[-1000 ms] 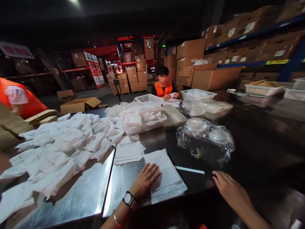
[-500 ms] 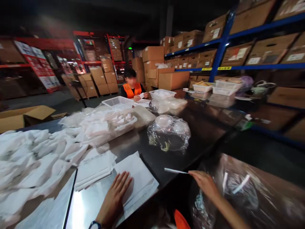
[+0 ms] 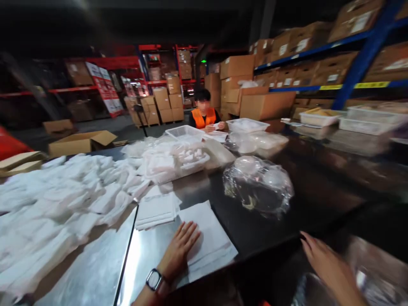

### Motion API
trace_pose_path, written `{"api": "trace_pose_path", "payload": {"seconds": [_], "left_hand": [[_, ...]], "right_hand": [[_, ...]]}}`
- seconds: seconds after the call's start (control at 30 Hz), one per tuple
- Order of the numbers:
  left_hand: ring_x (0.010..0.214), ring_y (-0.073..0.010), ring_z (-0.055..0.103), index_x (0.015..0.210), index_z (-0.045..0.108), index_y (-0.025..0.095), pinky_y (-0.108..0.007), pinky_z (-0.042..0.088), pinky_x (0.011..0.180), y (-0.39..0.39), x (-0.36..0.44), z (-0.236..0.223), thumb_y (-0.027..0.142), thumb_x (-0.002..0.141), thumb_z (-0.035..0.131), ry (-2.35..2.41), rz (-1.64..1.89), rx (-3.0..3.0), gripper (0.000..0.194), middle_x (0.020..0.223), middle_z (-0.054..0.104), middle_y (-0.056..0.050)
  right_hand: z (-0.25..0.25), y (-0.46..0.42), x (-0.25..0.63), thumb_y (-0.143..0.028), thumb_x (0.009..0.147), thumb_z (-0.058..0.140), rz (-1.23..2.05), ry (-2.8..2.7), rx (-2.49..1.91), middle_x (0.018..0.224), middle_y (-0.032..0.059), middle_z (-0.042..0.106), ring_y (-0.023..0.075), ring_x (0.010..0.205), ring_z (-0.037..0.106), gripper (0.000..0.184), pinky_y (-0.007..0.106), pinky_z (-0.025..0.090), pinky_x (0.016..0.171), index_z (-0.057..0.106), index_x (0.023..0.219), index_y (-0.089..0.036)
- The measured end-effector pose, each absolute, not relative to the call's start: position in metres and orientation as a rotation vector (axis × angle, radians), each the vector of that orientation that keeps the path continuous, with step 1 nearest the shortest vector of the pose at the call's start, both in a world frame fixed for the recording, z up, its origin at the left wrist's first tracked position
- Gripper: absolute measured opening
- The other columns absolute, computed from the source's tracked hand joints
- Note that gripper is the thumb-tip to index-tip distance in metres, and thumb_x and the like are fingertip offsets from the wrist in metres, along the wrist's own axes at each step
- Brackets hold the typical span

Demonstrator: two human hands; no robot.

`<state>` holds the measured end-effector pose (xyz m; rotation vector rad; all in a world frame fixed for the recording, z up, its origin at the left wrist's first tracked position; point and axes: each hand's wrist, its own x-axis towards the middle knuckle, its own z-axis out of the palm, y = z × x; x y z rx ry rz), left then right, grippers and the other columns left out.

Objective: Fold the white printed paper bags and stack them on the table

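My left hand [image 3: 182,246], with a watch [image 3: 154,279] on its wrist, lies flat with fingers spread on the left side of a stack of white sheets [image 3: 212,238]. Beside it, to the left, sits another stack of white sheets [image 3: 157,208] with printed lines. Past the table's front edge, at the lower right, is my right hand [image 3: 328,263]. Its fingers are stretched out and I see nothing in them. Below and beyond that hand is clear plastic film [image 3: 376,276], partly cut off by the frame. Clear plastic-wrapped round items [image 3: 258,182] rest on the dark tabletop.
Crumpled white pieces [image 3: 73,199] cover the table's left side. A white basket [image 3: 191,163] of small pieces stands behind the stacks. Across the table sits a person in an orange vest [image 3: 204,118]. Open cardboard boxes [image 3: 79,144] are at the left; blue shelving [image 3: 360,59] holds boxes at the right.
The view has turned left, so things appear farther right. The thin white strip that my right hand held is no longer visible in it. My left hand stays flat on the sheets.
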<state>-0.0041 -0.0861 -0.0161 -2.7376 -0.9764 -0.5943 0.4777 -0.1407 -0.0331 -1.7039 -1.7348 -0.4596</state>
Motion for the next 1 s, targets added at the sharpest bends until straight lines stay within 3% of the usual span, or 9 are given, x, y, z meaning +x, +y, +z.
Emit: {"api": "trace_pose_path", "payload": {"seconds": [0.07,0.13,0.2,0.3,0.4,0.53,0.7,0.9,1.0], "left_hand": [[0.141,-0.0238,0.033,0.146,0.037,0.021,-0.052,0.035,0.114,-0.085,-0.003,-0.014,0.001,0.077,0.041,-1.017,-0.567,-2.750,0.072,0.149,0.043,-0.007],[0.139,-0.0225,0.037,0.142,0.043,0.021,-0.049,0.033,0.115,-0.085,-0.002,-0.013,0.007,0.087,0.043,-1.046,-0.556,-2.753,0.056,0.147,0.046,-0.007],[0.137,-0.0222,0.040,0.138,0.047,0.020,-0.047,0.031,0.117,-0.084,-0.001,-0.015,0.016,0.094,0.043,-1.044,-0.573,-2.759,0.044,0.144,0.050,-0.007],[0.135,-0.0214,0.043,0.138,0.048,0.019,-0.045,0.029,0.117,-0.082,0.000,-0.020,0.021,0.098,0.043,-1.030,-0.565,-2.806,0.041,0.140,0.053,-0.008],[0.131,-0.0216,0.047,0.140,0.046,0.016,-0.043,0.030,0.117,-0.079,0.002,-0.022,0.023,0.096,0.046,-1.063,-0.522,-2.889,0.044,0.137,0.057,-0.010],[0.127,-0.0208,0.052,0.135,0.050,0.015,-0.039,0.031,0.115,-0.077,0.003,-0.013,0.028,0.095,0.050,-1.115,-0.499,-3.004,0.043,0.133,0.059,-0.011],[0.132,-0.0232,0.047,0.135,0.049,0.018,-0.046,0.030,0.114,-0.077,0.001,-0.008,0.030,0.094,0.054,-1.135,-0.422,-3.024,0.043,0.138,0.055,-0.009],[0.116,-0.0182,0.059,0.123,0.056,0.016,-0.041,0.032,0.113,-0.077,0.003,-0.023,0.028,0.099,0.046,-0.904,-0.515,-2.819,0.029,0.116,0.069,-0.007],[0.121,-0.0173,0.056,0.126,0.054,0.019,-0.042,0.028,0.116,-0.078,0.004,-0.023,0.024,0.100,0.044,-0.643,-0.542,-2.730,0.029,0.122,0.067,-0.005]], "right_hand": [[-0.016,-0.093,0.427,-0.034,0.096,0.045,-0.471,-2.034,-1.398,0.122,0.0118,0.066,0.0230,0.109,0.064,0.039,0.038,0.051,0.094,0.057,0.130,-0.020],[0.004,-0.056,0.371,-0.016,0.094,0.044,-0.517,-2.432,-0.907,0.140,0.0070,0.054,0.0205,0.131,0.047,0.049,0.040,0.041,0.108,0.045,0.142,-0.027],[0.020,-0.031,0.321,-0.007,0.093,0.042,-0.461,-2.680,-0.454,0.145,0.0041,0.048,0.0169,0.138,0.038,0.057,0.040,0.036,0.113,0.040,0.145,-0.030],[0.023,-0.013,0.274,-0.007,0.092,0.044,-0.262,-2.831,-0.104,0.140,0.0098,0.053,0.0185,0.136,0.041,0.054,0.042,0.037,0.113,0.040,0.145,-0.020],[0.008,-0.005,0.263,-0.005,0.090,0.042,-0.069,-2.852,-0.044,0.133,0.0143,0.058,0.0197,0.131,0.046,0.055,0.041,0.039,0.112,0.041,0.144,-0.014],[-0.012,0.005,0.277,-0.008,0.091,0.043,0.139,-2.863,-0.067,0.137,0.0131,0.053,0.0194,0.133,0.043,0.053,0.038,0.036,0.112,0.045,0.143,-0.019],[-0.030,0.020,0.303,-0.013,0.091,0.044,0.327,-2.884,-0.228,0.142,0.0117,0.046,0.0234,0.136,0.036,0.052,0.045,0.031,0.114,0.044,0.142,-0.023],[-0.042,0.014,0.318,-0.019,0.096,0.042,0.147,-2.862,-0.181,0.148,0.0105,0.040,0.0248,0.140,0.029,0.053,0.050,0.027,0.115,0.034,0.148,-0.028],[-0.047,0.000,0.317,-0.029,0.098,0.040,0.243,-2.794,-0.161,0.146,0.0108,0.043,0.0237,0.139,0.031,0.049,0.046,0.028,0.115,0.037,0.147,-0.024]]}}
